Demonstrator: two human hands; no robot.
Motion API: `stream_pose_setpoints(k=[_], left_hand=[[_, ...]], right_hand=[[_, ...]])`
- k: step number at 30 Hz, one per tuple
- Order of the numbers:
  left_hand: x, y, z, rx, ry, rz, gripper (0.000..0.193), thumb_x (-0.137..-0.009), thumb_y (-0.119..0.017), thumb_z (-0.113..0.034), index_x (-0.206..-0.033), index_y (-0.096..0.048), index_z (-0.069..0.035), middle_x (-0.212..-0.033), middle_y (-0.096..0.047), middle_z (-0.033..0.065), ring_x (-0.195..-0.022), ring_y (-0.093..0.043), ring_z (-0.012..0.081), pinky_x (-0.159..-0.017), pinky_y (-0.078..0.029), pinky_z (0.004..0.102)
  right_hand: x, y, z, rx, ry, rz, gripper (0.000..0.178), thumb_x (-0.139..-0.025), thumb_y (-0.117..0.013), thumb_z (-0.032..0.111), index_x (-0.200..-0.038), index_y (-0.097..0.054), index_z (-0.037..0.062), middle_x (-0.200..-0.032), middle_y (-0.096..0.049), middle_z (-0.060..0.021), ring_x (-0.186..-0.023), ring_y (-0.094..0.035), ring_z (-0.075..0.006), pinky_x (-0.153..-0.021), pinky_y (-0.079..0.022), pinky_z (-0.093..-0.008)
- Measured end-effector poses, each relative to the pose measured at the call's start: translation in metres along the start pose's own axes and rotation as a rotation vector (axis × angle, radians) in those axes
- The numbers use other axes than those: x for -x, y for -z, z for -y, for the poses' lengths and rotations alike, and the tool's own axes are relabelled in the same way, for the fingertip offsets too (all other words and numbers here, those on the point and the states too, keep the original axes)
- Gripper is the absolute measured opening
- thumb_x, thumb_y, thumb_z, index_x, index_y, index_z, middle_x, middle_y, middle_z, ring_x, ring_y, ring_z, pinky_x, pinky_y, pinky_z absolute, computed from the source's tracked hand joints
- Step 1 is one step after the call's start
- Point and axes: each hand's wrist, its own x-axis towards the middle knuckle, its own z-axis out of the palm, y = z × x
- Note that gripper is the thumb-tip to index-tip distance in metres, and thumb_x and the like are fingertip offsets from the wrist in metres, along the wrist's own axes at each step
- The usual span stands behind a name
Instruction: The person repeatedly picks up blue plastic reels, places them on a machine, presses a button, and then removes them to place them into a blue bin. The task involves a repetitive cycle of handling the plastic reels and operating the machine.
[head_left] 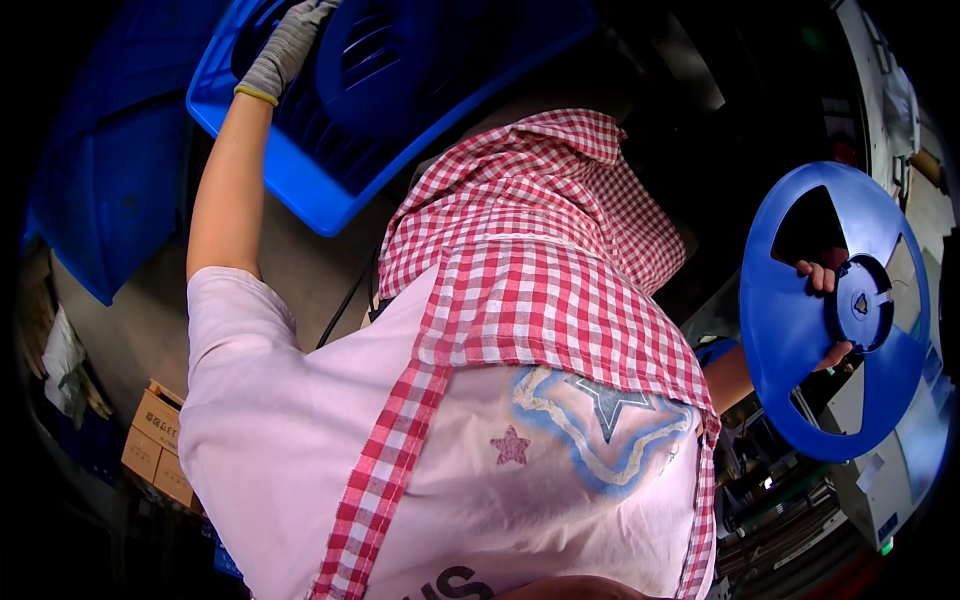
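Note:
My right hand (823, 278) grips a blue plastic reel half (790, 390), a round disc with large cutouts and a raised hub in its centre. Fingertips show through one opening beside the hub, and more fingers lie below it; the disc hides the rest of that hand. At the upper left, my left hand (285, 50), in a grey knitted glove with a yellow cuff, reaches into a blue plastic crate (318, 208). Its fingers run up to the picture's top edge, so their hold is unclear. Dark blue slotted round parts (365, 60) lie in the crate beside it.
Large blue plastic bins (105, 190) stand left of the crate. A cardboard box (155, 440) sits at the lower left near a white plastic bag (65, 365). On the far right runs a light work surface (875, 490). My red checked apron (540, 290) fills the middle.

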Motion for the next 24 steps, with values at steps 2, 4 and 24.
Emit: stream_pose_setpoints(k=[2, 4, 24], left_hand=[[-0.002, -0.022, 0.019, -0.891, -0.362, -0.044, 0.036, -0.097, -0.05, -0.034, -0.118, -0.061, -0.006, -0.104, -0.067, 0.0071, -0.095, -0.062, 0.0155, -0.084, -0.048, 0.0261], [0.024, -0.063, 0.023, -0.895, -0.119, 0.083, 0.032, -0.098, -0.046, -0.029, -0.107, -0.061, -0.003, -0.096, -0.066, 0.0091, -0.091, -0.062, 0.0186, -0.082, -0.048, 0.0294], [-0.062, -0.183, -0.236, -0.675, -0.822, -0.035, 0.03, -0.091, -0.058, -0.011, -0.121, -0.056, -0.01, -0.087, -0.065, 0.0119, -0.081, -0.066, 0.0196, -0.072, -0.054, 0.0291]], right_hand=[[0.004, -0.015, -0.002, -0.016, 0.036, -0.006, 0.071, -0.078, -0.059, 0.05, -0.127, -0.039, 0.0025, -0.104, -0.044, -0.0148, -0.1, -0.046, -0.0265, -0.102, -0.032, -0.0441], [0.005, -0.025, -0.002, -0.068, 0.063, -0.029, 0.069, -0.078, -0.06, 0.049, -0.125, -0.04, 0.0023, -0.104, -0.045, -0.0144, -0.101, -0.046, -0.0267, -0.102, -0.032, -0.0443], [-0.024, -0.01, 0.033, 0.036, 0.112, -0.053, 0.073, -0.086, -0.058, 0.056, -0.123, -0.036, -0.0025, -0.103, -0.047, -0.0148, -0.1, -0.048, -0.0238, -0.095, -0.039, -0.0383]])
